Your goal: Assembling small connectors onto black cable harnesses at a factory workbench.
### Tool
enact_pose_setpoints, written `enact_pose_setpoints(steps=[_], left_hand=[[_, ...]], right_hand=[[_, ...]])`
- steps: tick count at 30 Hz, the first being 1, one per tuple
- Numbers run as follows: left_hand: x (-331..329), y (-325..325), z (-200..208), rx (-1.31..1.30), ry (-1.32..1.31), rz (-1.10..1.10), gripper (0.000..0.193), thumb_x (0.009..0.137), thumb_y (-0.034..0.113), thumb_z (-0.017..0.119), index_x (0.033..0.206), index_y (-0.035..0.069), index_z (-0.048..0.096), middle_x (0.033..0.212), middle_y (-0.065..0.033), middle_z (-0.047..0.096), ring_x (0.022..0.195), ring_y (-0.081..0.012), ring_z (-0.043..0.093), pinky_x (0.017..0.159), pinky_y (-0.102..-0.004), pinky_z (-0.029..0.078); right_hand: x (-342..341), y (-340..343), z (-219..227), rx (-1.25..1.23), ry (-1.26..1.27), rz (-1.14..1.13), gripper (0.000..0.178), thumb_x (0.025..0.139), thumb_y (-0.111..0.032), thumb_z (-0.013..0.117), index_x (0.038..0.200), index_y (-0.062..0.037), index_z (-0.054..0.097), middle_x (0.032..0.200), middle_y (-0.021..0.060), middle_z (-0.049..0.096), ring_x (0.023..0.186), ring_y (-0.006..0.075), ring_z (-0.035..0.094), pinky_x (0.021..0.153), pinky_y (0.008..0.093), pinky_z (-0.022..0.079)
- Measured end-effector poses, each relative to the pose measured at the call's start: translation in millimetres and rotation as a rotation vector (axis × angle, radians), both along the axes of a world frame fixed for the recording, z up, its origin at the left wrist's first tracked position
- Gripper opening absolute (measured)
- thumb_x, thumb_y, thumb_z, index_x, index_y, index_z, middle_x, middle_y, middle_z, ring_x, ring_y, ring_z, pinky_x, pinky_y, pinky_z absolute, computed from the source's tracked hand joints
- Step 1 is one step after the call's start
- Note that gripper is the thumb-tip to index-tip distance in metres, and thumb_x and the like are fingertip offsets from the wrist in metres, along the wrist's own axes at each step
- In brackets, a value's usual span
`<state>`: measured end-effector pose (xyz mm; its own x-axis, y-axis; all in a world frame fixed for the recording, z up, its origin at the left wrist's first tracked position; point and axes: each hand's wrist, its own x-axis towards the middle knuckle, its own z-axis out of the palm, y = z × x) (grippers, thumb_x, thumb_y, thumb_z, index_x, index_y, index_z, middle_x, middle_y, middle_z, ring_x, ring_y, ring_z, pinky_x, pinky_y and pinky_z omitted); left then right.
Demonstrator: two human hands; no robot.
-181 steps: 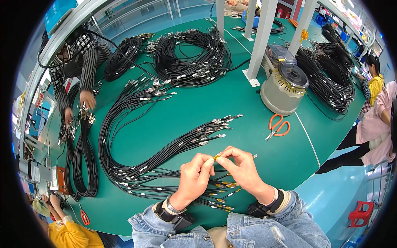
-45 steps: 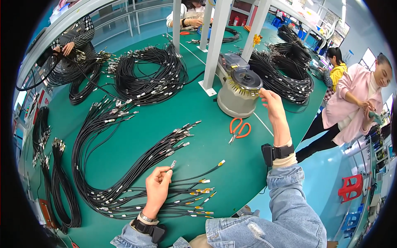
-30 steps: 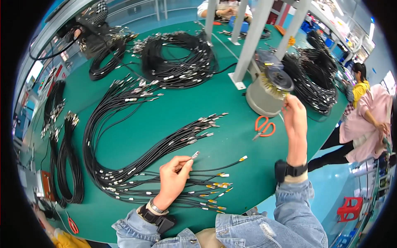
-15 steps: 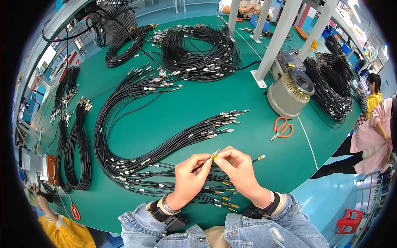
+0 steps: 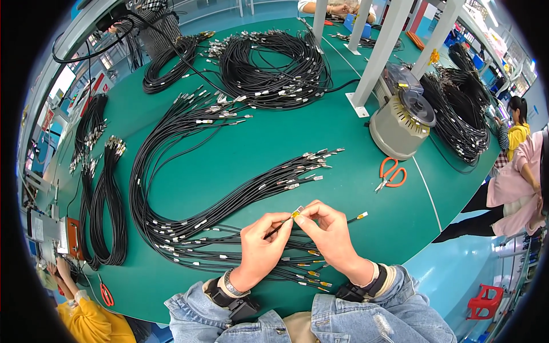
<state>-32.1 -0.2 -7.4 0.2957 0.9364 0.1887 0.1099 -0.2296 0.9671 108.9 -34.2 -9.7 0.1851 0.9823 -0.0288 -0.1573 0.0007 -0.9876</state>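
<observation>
Over the near middle of the table, my left hand (image 5: 264, 244) pinches a black cable (image 5: 275, 230) just below its end. At that end a small metal connector with a yellow piece (image 5: 296, 213), probably tape, shows between my fingertips. My right hand (image 5: 331, 240) pinches the connector from the other side, thumb and forefinger closed on it. Beneath and beside my hands lie more cable ends (image 5: 313, 274), several with yellow bands. A thick bundle of black cables (image 5: 217, 216) with white labels curves left of my hands, its metal-tipped ends just beyond them.
Red-handled scissors (image 5: 391, 173) lie to the right, before a round grey machine (image 5: 400, 128) and metal posts (image 5: 382, 57). Coiled cables (image 5: 274, 94) sit at the back, with looped bundles (image 5: 117, 211) left. Red-handled cutters (image 5: 106, 294) rest near the left edge. Other people work around the table.
My hands keep almost the same place and grip; more of the yellow piece on the connector shows. The view has shifted slightly. At lower left, a co-worker's hands have moved up.
</observation>
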Motion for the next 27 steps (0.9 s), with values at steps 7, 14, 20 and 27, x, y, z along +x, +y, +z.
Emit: enact_pose_setpoints(steps=[7, 14, 20, 27], left_hand=[[-0.5, 0.3, -0.6, 0.005, 0.008, -0.009, 0.009, 0.083, -0.002, 0.063, 0.092, -0.005, 0.062, 0.071, -0.0008, 0.062, 0.058, 0.0003, 0.049, 0.048, -0.0148, 0.035], [0.7, -2.1, -4.0, 0.020, 0.004, -0.001, 0.010, 0.083, -0.002, 0.063, 0.092, -0.004, 0.063, 0.073, -0.0010, 0.063, 0.059, -0.0001, 0.050, 0.048, -0.0151, 0.037], [-0.6, -0.6, -3.8, 0.146, 0.087, -0.004, 0.013, 0.081, -0.004, 0.064, 0.094, -0.002, 0.064, 0.072, -0.0009, 0.062, 0.055, 0.0001, 0.047, 0.045, -0.0171, 0.036], [-1.1, 2.4, -4.1, 0.419, 0.243, 0.033, 0.030, 0.077, -0.005, 0.066, 0.104, 0.006, 0.064, 0.062, -0.0010, 0.055, 0.045, -0.0060, 0.043, 0.040, -0.0219, 0.035]], right_hand=[[0.7, -0.1, -0.4, 0.004, -0.019, -0.003, 0.005, 0.085, -0.005, 0.063, 0.084, -0.0003, 0.061, 0.086, 0.0020, 0.058, 0.081, 0.0089, 0.052, 0.075, 0.0247, 0.042], [1.6, -0.1, -0.6, 0.006, -0.041, -0.010, 0.006, 0.085, -0.006, 0.064, 0.083, -0.0004, 0.061, 0.085, 0.0020, 0.058, 0.080, 0.0089, 0.052, 0.073, 0.0247, 0.042], [3.8, -0.6, 3.0, -0.006, -0.061, -0.007, 0.007, 0.085, -0.006, 0.064, 0.083, -0.0004, 0.061, 0.085, 0.0023, 0.059, 0.079, 0.0089, 0.053, 0.073, 0.0246, 0.042], [6.4, 0.7, 4.1, -0.042, -0.071, 0.015, 0.007, 0.085, -0.006, 0.063, 0.083, -0.0002, 0.061, 0.084, 0.0020, 0.059, 0.079, 0.0090, 0.053, 0.073, 0.0243, 0.042]])
